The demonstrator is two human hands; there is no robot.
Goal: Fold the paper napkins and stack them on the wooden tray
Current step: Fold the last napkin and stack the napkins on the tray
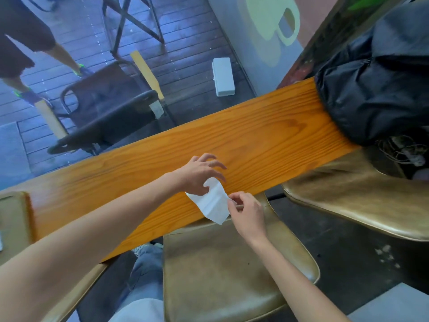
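A long wooden counter [232, 140] runs across the view, with a tray [14, 219] at its left end; no stack shows on the part of it in sight, so the task looks early. One napkin [212, 203] lies at the counter's near edge, partly folded, its long axis slanting from upper left to lower right, tip overhanging. The left hand [199, 173] pinches its top edge, other fingers spread; the right hand [246, 212] pinches its right edge.
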